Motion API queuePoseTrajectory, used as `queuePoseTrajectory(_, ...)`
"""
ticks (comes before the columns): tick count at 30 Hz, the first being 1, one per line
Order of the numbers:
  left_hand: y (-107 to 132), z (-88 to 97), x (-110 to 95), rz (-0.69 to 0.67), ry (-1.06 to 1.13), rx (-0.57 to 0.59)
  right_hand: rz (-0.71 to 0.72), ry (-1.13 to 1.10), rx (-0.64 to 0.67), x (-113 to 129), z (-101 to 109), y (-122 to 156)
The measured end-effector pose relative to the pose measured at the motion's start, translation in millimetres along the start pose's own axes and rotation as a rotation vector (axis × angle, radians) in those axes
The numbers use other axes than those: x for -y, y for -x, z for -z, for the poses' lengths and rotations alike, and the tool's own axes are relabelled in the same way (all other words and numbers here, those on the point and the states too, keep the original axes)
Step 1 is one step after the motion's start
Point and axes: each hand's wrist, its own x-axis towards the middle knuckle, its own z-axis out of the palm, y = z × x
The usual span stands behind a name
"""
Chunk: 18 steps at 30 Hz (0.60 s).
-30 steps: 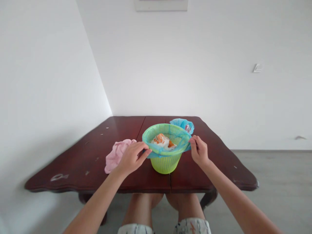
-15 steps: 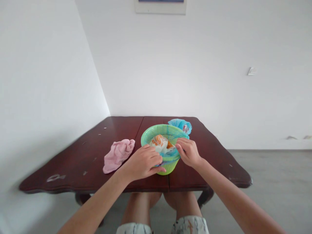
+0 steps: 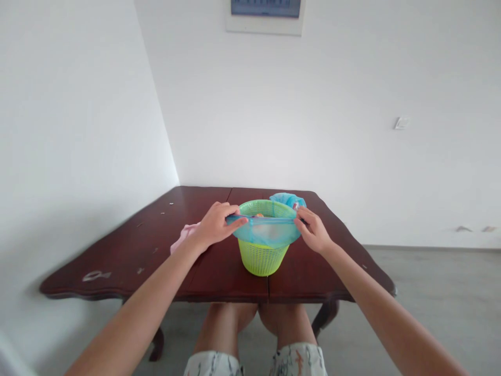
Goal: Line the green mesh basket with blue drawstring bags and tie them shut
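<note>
A lime-green plastic mesh basket [image 3: 263, 258] stands upright on the dark red-brown wooden table [image 3: 117, 261]. A thin blue plastic bag [image 3: 270, 233] hangs over its front rim, and another part of the bag [image 3: 287, 200] bunches up behind it. My left hand [image 3: 216, 226] pinches one end of the bag's taut upper edge at the basket's left side. My right hand [image 3: 312, 230] grips the other end at the right side. The orange-and-white contents seen earlier are almost hidden behind the stretched edge.
A crumpled pink cloth [image 3: 183, 236] lies on the table to the left of the basket, partly behind my left hand. White walls meet in a corner behind the table. A framed picture [image 3: 265, 10] hangs above, and a grey floor lies to the right.
Both hands have moved apart from above the basket's opening to its sides. They now stretch the bag's edge straight across the front, covering most of the contents.
</note>
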Motion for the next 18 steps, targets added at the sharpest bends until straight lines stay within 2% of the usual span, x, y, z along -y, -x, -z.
queuePoseTrajectory(2,-5.1,13.7,14.9,0.005,-0.061,0.004,-0.02,0.049,0.023,-15.9,12.4,-1.4)
queuePoseTrajectory(4,-11.7,19.8,32.5,0.052,-0.036,0.022,-0.076,0.107,0.043,-32.5,19.0,-4.4)
queuePoseTrajectory(8,-35.4,14.5,68.7,0.207,0.103,0.034,-0.335,0.235,0.058,-62.4,17.3,-21.2)
queuePoseTrajectory(11,-62.3,8.9,85.7,0.27,0.129,-0.041,-0.462,0.231,0.065,-77.2,12.0,-45.8)
queuePoseTrajectory(13,-79.2,9.1,87.3,0.283,0.139,-0.11,-0.484,0.209,0.024,-80.1,11.2,-65.8)
queuePoseTrajectory(15,-89.0,13.1,80.8,0.276,0.159,-0.178,-0.478,0.194,-0.067,-75.4,13.6,-83.2)
queuePoseTrajectory(18,-81.5,23.9,60.0,0.229,0.232,-0.281,-0.356,0.131,-0.225,-54.8,22.2,-88.8)
